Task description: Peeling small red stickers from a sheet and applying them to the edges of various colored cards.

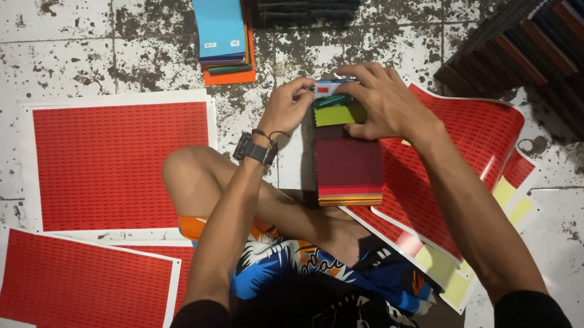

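A: Stained white floor tiles [61, 36] form the ground; which items lie on them?

B: Red label sheets: one large sheet [118, 166] to my left, another [83, 283] nearer my knee, and a fanned pile [477, 136] under my right forearm, some with yellow backing showing. A second stack of coloured swatches, blue on top [220, 24], sits farther off, and dark stacked material [539, 57] fills the upper right corner.

A: Where is the swatch stack in hand?

B: The swatch stack [348, 168] rests on my crossed leg, maroon leaf uppermost, its near edge showing bands of red, pink and orange. At its far end several leaves are lifted: a yellow-green leaf [338, 115], a dark green one behind it, and a pale leaf with a small red label [324, 90].

A: How are the fingers set?

B: My left hand [286, 108] pinches narrowly at the small red label on the pale leaf. My right hand [380, 102] is curled over the lifted leaves, fingers closed on them and pressing them back.

A: How far along does it appear?

B: By my judgement, early to midway: one label is visible here, and the sheets look nearly full. The number of leaves left cannot be told.
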